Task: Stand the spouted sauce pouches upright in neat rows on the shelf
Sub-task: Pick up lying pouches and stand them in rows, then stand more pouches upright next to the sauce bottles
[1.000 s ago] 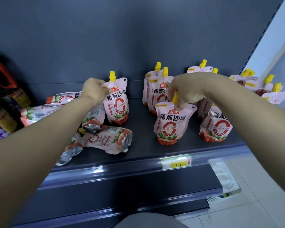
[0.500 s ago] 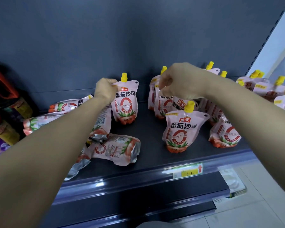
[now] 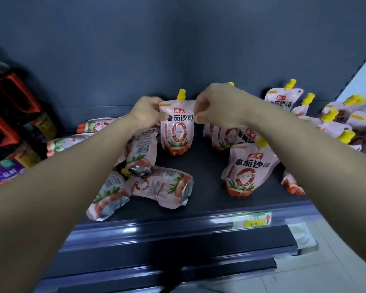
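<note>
1. Both hands hold one sauce pouch by its top corners. The left hand (image 3: 146, 115) pinches the upper left corner and the right hand (image 3: 216, 106) curls its fingers onto the upper right corner of the held pouch (image 3: 176, 132).
2. Head view: the held pouch is upright with its base on the dark shelf (image 3: 207, 187). Its label faces the viewer, and its yellow cap (image 3: 181, 95) pokes up between the two hands.
3. Just right of the grip, partly hidden behind the right wrist, is a standing cluster (image 3: 224, 136) of upright pouches. Right of the grip and nearer the viewer, a front pouch (image 3: 245, 168) stands alone and leans a little.
4. Below the grip and under the left forearm, fallen pouches (image 3: 161, 187) lie in a loose heap. More flat pouches (image 3: 66, 142) lie well to the left, near dark bottles (image 3: 15, 115).
5. Risk: the pouch is soft, so if its base is not spread flat it will likely slump on release. It could fall forward onto the heap.
6. Risk: the right forearm passes directly over the front pouch. Pulling the arm back low could knock that pouch over or off the shelf edge.
7. Risk: the left wrist is close to the heap, so a careless withdrawal could drag those pouches toward the edge.
</note>
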Tool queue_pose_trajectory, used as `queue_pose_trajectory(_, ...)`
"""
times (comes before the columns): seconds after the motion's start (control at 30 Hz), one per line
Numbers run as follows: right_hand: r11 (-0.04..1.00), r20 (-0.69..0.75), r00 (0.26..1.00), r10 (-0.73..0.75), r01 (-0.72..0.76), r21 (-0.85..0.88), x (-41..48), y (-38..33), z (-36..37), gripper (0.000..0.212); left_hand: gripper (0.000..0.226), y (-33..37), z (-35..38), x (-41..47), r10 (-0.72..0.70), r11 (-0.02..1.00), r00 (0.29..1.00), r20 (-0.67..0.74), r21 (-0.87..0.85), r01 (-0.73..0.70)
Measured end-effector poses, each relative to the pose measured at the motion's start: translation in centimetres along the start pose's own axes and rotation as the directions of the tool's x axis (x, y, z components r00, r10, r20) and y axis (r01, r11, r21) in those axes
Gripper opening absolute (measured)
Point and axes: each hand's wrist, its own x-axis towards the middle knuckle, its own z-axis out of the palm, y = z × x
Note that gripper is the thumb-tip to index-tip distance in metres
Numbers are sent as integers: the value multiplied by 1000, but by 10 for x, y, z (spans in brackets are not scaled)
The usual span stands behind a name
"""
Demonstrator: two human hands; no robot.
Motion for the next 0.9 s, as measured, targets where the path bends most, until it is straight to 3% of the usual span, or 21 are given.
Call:
queue_pose_trajectory(0.17, 1000, 51, 998, -25, 25, -3, 7, -19, 4, 29, 37, 5, -21, -22, -61, 997, 996, -64, 36, 63)
queue_pose_trajectory(0.37, 989, 207, 968, -144, 150, -10, 24, -45, 27, 30, 18, -4, -44, -64, -96, 989, 978, -185, 92, 114)
queue_pose_trajectory(0.53, 971, 259, 943, -209, 232, -63, 36, -62, 47, 29, 12, -11, -68, -103, -112, 966, 876, -469, 157, 208)
queue_pose_trajectory(0.6, 956, 292, 933, -209, 257, -138, 47, -67, 57, 29, 18, -14, -76, -116, -122, 949, 851, -510, 191, 251)
queue_pose_trajectory(0.73, 954, 328, 932, -153, 226, -196, 61, -67, 80, 17, 19, -24, -82, -133, -136, 911, 815, -563, 253, 326)
queue_pose_trajectory(0.9, 987, 274, 959, -75, 110, -114, 75, -60, 95, 35, 20, -39, -92, -136, -171, 880, 803, -571, 278, 385)
